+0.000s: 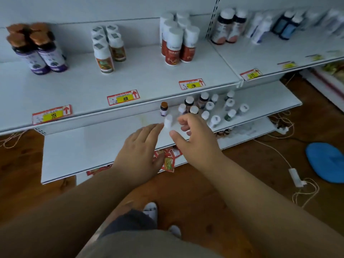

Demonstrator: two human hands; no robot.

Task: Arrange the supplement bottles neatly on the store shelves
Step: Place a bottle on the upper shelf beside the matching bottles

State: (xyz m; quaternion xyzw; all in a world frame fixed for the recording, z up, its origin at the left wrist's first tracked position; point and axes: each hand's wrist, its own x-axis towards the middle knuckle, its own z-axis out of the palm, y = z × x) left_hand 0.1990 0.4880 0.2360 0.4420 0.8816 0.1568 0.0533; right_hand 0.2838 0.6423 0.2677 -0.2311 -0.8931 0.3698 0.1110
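A small white bottle (168,121) stands on the lower shelf (96,146), between my two hands. My left hand (141,148) reaches forward with straight fingers, its tips at the bottle's left side. My right hand (195,140) hovers just right of the bottle with loosely curled fingers and holds nothing. Behind it, several loose white-capped bottles (210,107) and one brown-capped purple bottle (164,108) stand scattered. The upper shelf (89,86) carries tidy groups: purple bottles (41,53), orange-labelled bottles (108,49) and red-labelled bottles (176,43).
Red and yellow price tags (123,97) line the upper shelf's front edge. More bottles (260,27) fill the right-hand shelf section. On the wooden floor lie a blue cushion (327,162), a power strip (296,176) with cables, and loose tags (168,161) under the shelf.
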